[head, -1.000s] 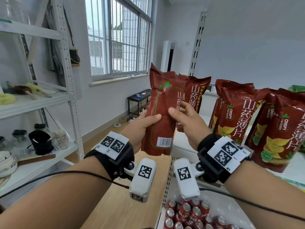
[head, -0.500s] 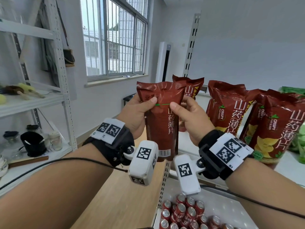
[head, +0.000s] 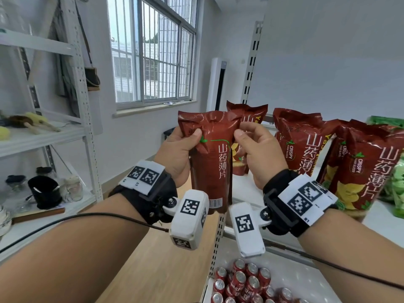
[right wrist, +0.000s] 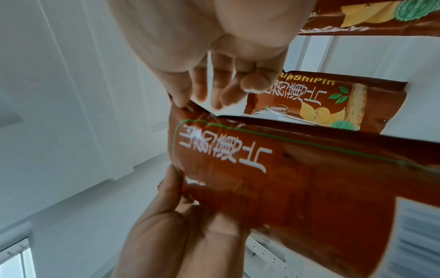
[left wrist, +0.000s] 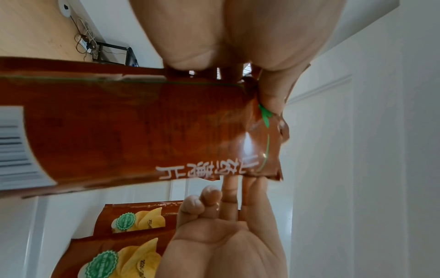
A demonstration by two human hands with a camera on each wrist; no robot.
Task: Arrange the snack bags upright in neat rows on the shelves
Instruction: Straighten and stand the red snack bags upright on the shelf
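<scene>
A dark red snack bag (head: 209,171) with white lettering hangs upright in front of the shelf's left end, its barcode at the bottom. My left hand (head: 188,138) pinches its upper left corner, thumb on the front. My right hand (head: 241,136) pinches the upper right corner. In the left wrist view the bag (left wrist: 142,127) lies across the frame under my left hand (left wrist: 271,97). The right wrist view shows the same bag (right wrist: 285,178) below my right hand (right wrist: 190,97). Three matching bags (head: 301,145) stand upright on the white shelf (head: 247,189).
Green snack bags (head: 397,182) stand at the shelf's far right. Several red cans (head: 244,283) sit on the lower shelf. A slotted upright (head: 218,237) marks the shelf's left end. A metal rack (head: 85,106) with cups and jars stands at left, wood floor between.
The bag went from tilted and high to upright and lower. Both hands moved from its middle up to its top corners and spread apart.
</scene>
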